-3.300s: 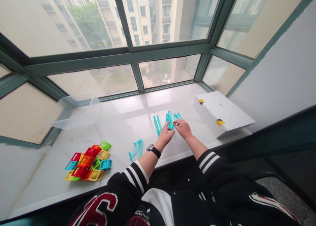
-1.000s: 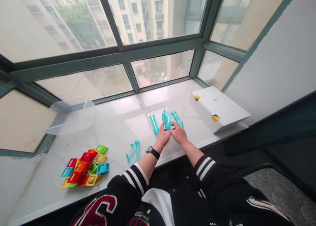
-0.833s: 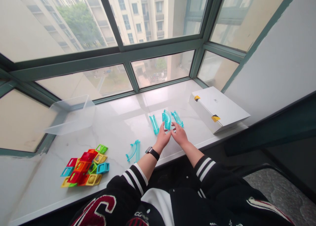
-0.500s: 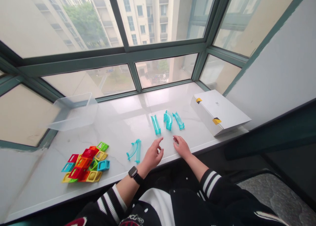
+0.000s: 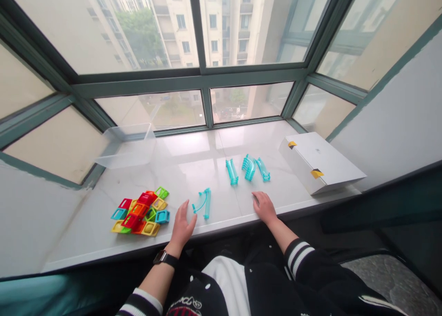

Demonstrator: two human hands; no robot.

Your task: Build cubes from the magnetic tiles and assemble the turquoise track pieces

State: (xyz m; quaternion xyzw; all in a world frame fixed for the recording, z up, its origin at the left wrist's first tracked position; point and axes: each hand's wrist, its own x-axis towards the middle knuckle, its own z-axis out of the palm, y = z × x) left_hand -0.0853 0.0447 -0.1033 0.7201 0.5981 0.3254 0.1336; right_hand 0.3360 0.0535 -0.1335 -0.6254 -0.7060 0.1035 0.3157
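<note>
My left hand (image 5: 183, 224), with a watch on its wrist, hovers at the counter's front between the coloured blocks and two teal track pieces (image 5: 207, 203). Its thumb and fingers are spread and hold nothing. My right hand (image 5: 265, 206) rests on the counter near the front edge, fingers loosely bent, with nothing seen in it. Beyond it lie a straight teal track piece (image 5: 232, 172), a set of curved teal track pieces (image 5: 248, 167) and another teal track piece (image 5: 263, 169). A pile of red, yellow, green, orange and blue plastic blocks (image 5: 140, 214) sits to the left.
A clear plastic bin (image 5: 127, 157) stands at the back left by the windows. On the right lies a white box (image 5: 324, 161) with two yellow-black tape tabs. The white counter (image 5: 186, 155) ends at a front edge close to my body.
My left hand has moved left, from right of the nearer teal pieces to their left side. The right hand has barely moved. The camera view has turned slightly left.
</note>
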